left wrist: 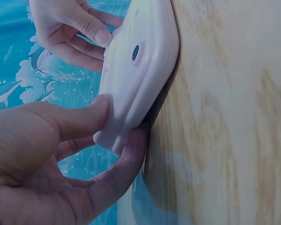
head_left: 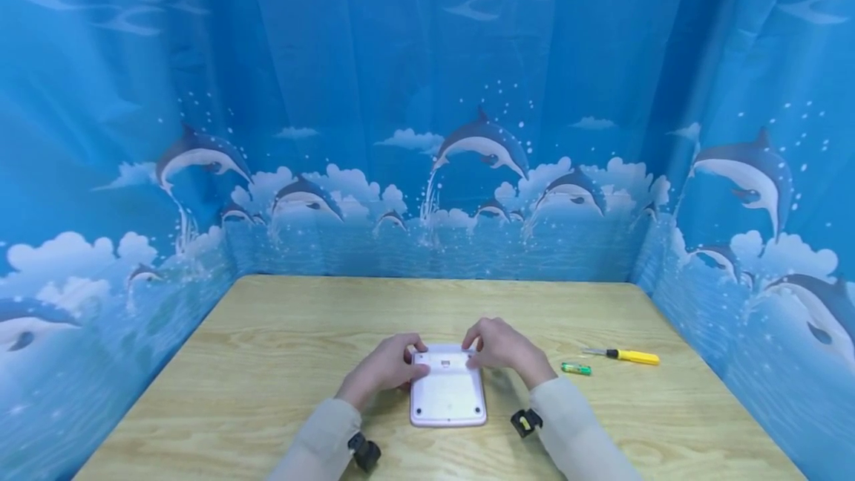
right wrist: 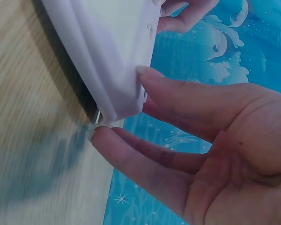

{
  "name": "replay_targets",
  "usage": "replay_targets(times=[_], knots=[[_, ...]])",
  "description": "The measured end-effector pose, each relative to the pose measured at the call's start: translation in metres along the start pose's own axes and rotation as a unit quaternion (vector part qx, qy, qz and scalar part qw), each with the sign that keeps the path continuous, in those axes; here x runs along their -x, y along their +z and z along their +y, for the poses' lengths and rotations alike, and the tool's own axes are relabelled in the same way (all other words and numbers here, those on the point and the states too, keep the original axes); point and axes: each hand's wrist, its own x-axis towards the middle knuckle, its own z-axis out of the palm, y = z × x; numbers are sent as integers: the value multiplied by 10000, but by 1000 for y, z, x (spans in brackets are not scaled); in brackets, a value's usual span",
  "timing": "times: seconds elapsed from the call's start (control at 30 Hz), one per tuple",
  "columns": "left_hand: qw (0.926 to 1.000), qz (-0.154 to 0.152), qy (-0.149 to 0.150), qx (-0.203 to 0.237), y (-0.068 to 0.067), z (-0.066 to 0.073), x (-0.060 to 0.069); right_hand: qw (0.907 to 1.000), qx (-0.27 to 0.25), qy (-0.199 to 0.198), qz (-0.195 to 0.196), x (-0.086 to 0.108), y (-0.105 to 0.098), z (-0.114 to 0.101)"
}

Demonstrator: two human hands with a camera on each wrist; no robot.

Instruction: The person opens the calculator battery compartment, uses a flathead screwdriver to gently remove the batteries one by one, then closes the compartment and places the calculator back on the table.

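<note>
A pale pink calculator [head_left: 446, 396] lies back side up on the table, with dark round feet at its near corners and a small rectangular slot near its far end. My left hand [head_left: 387, 366] grips its far left part, thumb on the upper face; in the left wrist view the fingers [left wrist: 135, 145] reach under the edge. My right hand [head_left: 504, 347] holds the far right corner, and the right wrist view has the thumb [right wrist: 154, 77] on the face and the index finger [right wrist: 131, 152] at the lower edge. The calculator's front is hidden.
Right of my right hand, a green battery [head_left: 576, 369] lies on the wooden table [head_left: 320, 318]. Just beyond it is a screwdriver [head_left: 634, 356] with a yellow handle. A blue dolphin-print curtain [head_left: 401, 95] surrounds the table's back and sides. Each wrist wears a small black camera.
</note>
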Motion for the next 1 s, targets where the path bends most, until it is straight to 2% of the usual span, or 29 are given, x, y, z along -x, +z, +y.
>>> replay_targets(times=[0.47,0.67,1.0], knots=[[10000,17,4,-17,0,0,1,9980,-502,239,-305,-1,6,1],[10000,-14,66,-66,-2,4,1,9974,-548,353,-314,-2,4,2],[10000,60,11,-78,0,2,2,9973,-566,384,-275,-1,6,2]])
